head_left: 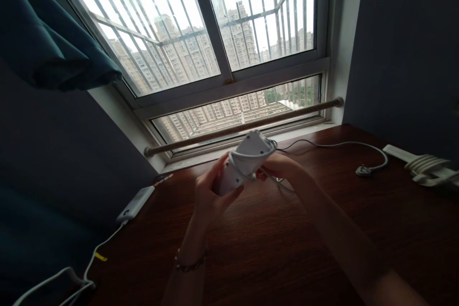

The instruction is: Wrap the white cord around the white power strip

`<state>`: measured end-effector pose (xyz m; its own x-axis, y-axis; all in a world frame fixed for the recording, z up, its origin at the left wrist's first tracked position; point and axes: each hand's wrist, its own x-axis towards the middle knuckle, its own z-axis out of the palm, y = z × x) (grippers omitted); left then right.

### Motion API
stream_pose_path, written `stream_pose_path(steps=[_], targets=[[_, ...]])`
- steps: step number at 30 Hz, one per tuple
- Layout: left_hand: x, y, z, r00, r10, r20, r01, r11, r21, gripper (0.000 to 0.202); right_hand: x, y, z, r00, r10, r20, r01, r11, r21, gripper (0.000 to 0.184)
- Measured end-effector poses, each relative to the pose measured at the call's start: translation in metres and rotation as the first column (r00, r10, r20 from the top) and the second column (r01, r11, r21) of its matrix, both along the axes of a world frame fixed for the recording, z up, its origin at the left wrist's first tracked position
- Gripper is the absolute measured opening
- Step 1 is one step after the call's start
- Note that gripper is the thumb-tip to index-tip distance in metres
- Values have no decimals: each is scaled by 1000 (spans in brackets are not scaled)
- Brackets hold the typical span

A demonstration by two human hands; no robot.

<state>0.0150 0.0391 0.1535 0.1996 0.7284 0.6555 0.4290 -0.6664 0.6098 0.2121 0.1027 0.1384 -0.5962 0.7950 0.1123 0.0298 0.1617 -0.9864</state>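
We hold a white power strip (239,168) up over the wooden desk (287,248), btwn both hands, tilted w/ its far end higher. The left hand (209,193) is closed round the strip's lower end: thumb on the near face, fingers wrapped behind. A bracelet (190,263) sits on that wrist.

The right hand (283,168) is just right of the strip, fingers bent in, tips touching the strip's side where the white cord (241,157) is wound round it. We can't tell whether it pinches the cord or only presses on it. A slack loop hangs just under this hand.

From the strip's top end the cord runs off to the right of the right hand, curves over the desk and ends in a plug (362,170) lying flat, well apart from the hand.

Further right: a second strip (398,153) w/ a coiled cable (426,163) on it. Left of and below the left hand, near the desk edge, lies a small white device (135,204) w/ its own lead. Beyond both hands, a wooden rod (244,126) along the window.
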Motion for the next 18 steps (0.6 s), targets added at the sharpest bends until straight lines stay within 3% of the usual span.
stream_pose_path(steps=[3, 7, 9, 13, 15, 18], targets=[[-10, 11, 3, 964, 208, 165, -200, 978, -65, 76, 7, 3, 2, 992, -43, 115, 33, 996, 88, 33], [-21, 31, 1, 891, 373, 258, -362, 928, -91, 80, 12, -2, 9, 960, -145, 239, 66, 949, 308, 31], [-20, 36, -1, 876, 446, 183, -438, 895, -82, 79, 11, -10, 14, 941, -191, 281, 44, 889, 456, 26], [-7, 36, -7, 795, 590, -142, -589, 806, 50, 72, 1, -29, 21, 883, -341, 322, 15, 707, 707, 13], [0, 35, -11, 749, 610, -258, -597, 791, 134, 69, -3, -35, 22, 852, -405, 333, -3, 631, 776, 15], [6, 36, -18, 715, 568, -407, -512, 822, 248, 69, -3, -35, 23, 812, -467, 351, -39, 556, 830, 17]])
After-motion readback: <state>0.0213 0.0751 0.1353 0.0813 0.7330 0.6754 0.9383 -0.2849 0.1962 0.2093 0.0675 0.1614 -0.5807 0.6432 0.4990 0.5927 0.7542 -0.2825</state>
